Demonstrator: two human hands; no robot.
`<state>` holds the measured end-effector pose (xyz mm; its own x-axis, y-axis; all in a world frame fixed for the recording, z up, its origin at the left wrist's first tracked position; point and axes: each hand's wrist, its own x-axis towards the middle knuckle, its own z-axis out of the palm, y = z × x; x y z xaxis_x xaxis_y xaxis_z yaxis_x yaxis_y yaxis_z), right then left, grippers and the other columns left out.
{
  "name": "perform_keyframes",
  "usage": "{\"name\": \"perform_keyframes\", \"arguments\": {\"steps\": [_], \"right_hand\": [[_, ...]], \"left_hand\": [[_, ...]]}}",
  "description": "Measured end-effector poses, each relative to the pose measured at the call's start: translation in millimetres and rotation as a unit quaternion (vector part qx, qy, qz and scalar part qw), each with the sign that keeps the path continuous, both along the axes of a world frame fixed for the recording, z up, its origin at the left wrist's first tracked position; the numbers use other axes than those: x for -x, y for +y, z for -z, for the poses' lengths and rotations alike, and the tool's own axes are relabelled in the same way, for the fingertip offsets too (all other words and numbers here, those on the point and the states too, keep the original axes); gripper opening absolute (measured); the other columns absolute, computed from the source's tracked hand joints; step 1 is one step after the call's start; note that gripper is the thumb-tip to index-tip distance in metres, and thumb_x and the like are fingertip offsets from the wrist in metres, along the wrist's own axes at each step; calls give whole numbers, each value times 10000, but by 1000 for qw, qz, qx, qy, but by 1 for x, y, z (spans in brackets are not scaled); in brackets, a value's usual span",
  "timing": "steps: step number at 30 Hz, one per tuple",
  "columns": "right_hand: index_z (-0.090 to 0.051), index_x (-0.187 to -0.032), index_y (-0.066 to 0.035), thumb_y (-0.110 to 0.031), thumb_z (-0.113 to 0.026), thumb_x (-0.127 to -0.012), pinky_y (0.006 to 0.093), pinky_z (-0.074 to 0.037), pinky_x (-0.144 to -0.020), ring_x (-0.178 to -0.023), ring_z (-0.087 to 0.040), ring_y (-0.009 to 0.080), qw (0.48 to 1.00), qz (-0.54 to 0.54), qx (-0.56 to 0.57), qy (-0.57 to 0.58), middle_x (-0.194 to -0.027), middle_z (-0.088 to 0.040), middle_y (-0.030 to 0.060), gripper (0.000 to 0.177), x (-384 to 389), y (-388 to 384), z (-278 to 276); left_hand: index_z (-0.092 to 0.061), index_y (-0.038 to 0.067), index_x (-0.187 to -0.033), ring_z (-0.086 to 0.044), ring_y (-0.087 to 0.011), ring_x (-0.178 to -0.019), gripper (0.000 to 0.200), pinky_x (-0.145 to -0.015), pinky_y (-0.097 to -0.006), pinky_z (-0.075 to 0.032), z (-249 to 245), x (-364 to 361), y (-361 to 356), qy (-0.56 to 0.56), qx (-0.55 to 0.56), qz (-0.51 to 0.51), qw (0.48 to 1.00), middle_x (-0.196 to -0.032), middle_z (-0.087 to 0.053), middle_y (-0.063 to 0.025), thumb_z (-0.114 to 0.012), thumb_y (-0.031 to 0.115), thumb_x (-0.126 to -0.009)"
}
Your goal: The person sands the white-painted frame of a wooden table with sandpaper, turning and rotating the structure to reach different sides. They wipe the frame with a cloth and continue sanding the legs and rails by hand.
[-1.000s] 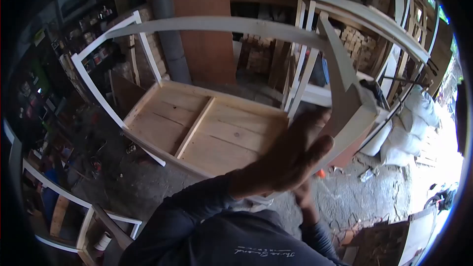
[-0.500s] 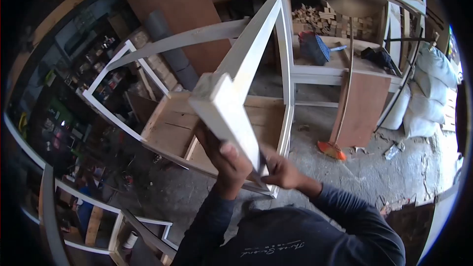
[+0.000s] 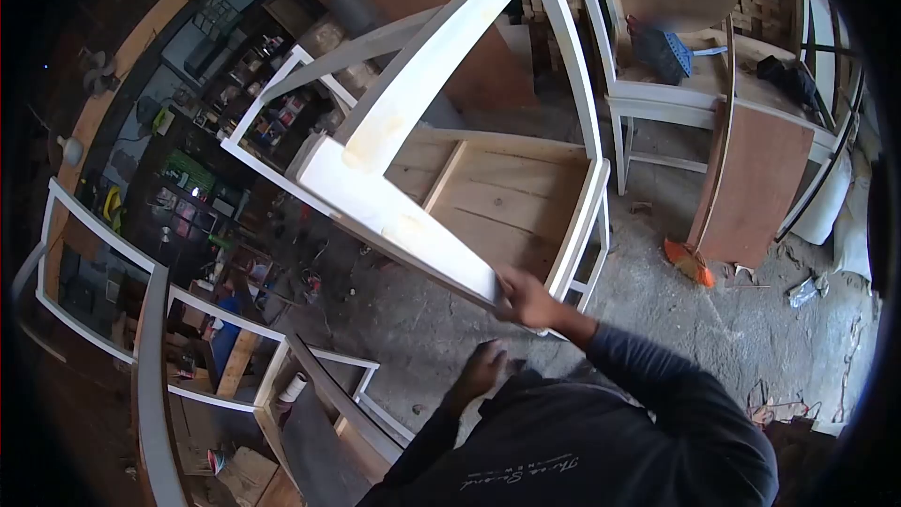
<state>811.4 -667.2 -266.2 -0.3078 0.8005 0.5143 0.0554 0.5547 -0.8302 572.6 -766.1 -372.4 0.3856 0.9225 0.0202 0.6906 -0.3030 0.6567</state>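
Note:
A white-painted wooden cabinet frame with a curved upper rail stands tilted in view before me. My right hand is closed around the near lower end of its white post, fingers at the edge; whether a small dark pad lies under them I cannot make out. Lower down, close to my body, my left hand is off the frame, its fingers loosely apart and nothing visible in them. Inside the frame lies a bare wooden bottom panel with a crossbar.
More white frames stand at lower left, with a roll on one. To the right are a brown board, an orange broom head, a blue dustpan on a bench and white sacks. Cluttered shelves fill the left.
My left hand has let go of the post and dropped toward my body. My right hand stays at the post's near end. The view has turned, shifting the background.

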Motion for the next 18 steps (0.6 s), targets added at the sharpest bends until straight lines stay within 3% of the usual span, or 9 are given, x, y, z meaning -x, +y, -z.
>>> {"name": "perform_keyframes", "arguments": {"steps": [1, 3, 5, 6, 9, 13, 16, 17, 18], "right_hand": [[-356, -1551, -58, -191, -744, -704, 447, -381, -1138, -1347, -492, 412, 976, -66, 204, -44, -1479, -486, 252, 940, -12, -15, 38], [-500, -1425, -12, -174, -667, -701, 451, -490, -1011, -1179, -625, 389, 919, -39, 328, -216, -1258, -636, 276, 761, -21, -21, 96], [-649, -1231, 19, -167, -620, -726, 474, -534, -890, -969, -695, 388, 969, -36, 187, -160, -1053, -708, 278, 539, -13, -1, 71], [-710, -1053, 34, -170, -597, -727, 487, -542, -796, -831, -695, 410, 983, 5, 153, -105, -948, -707, 297, 401, 12, 16, 68], [-644, -1130, 40, -80, -593, -666, 497, -533, -796, -880, -678, 434, 986, -14, 137, 98, -971, -668, 321, 481, -8, -13, -111], [-518, -1375, 3, -13, -593, -641, 502, -455, -1042, -1172, -584, 452, 981, 96, 118, 119, -1254, -613, 285, 739, 20, -24, 23], [-583, -1258, 6, -43, -600, -661, 517, -481, -981, -1112, -605, 439, 965, 170, 199, 7, -1141, -642, 267, 599, 15, -39, 189], [-586, -1210, 13, -57, -615, -679, 517, -490, -955, -1070, -609, 455, 973, 198, -15, -119, -1116, -637, 261, 536, 5, -40, 182], [-571, -1252, 29, -46, -617, -705, 509, -478, -990, -1108, -596, 456, 975, 161, 108, -107, -1173, -616, 272, 555, 11, -39, 165]], "left_hand": [[-624, -43, -1171, -608, -436, -1151, 382, -973, -471, -487, 9, 22, 13, -44, 26, -37, 998, -1190, -619, -316, -541, 306, -1041], [-634, -41, -1103, -601, -354, -996, 470, -836, -448, -491, -81, 11, 44, -20, 61, -178, 982, -1055, -617, -269, -465, 396, -1066], [-687, -29, -1045, -552, -194, -818, 577, -740, -406, -473, -158, 3, 78, -62, -38, -249, 966, -898, -657, -105, -451, 497, -1059], [-678, -24, -1167, -607, -202, -915, 543, -826, -401, -501, -188, -15, 106, -240, -16, -362, 901, -1070, -695, -106, -437, 453, -1066], [-440, -39, -1457, -524, -320, -1343, 553, -1176, -439, -359, -282, -55, 126, -575, 88, -132, 803, -1445, -545, -212, -386, 323, -1042], [-547, 39, -1035, -522, -248, -890, 375, -857, -379, -426, -279, -80, 149, -539, 136, 238, 797, -935, -587, -123, -433, 392, -988], [-535, 61, -910, -459, -229, -789, 339, -769, -369, -408, -242, -82, 136, -564, 107, 75, 816, -875, -545, -108, -486, 390, -974], [-556, 52, -912, -491, -242, -799, 343, -778, -379, -424, -228, -77, 135, -585, 129, 47, 799, -906, -576, -124, -490, 383, -975], [-554, 47, -951, -553, -251, -839, 404, -798, -377, -464, -215, -74, 138, -565, 97, 82, 815, -932, -594, -124, -498, 447, -965]]}}
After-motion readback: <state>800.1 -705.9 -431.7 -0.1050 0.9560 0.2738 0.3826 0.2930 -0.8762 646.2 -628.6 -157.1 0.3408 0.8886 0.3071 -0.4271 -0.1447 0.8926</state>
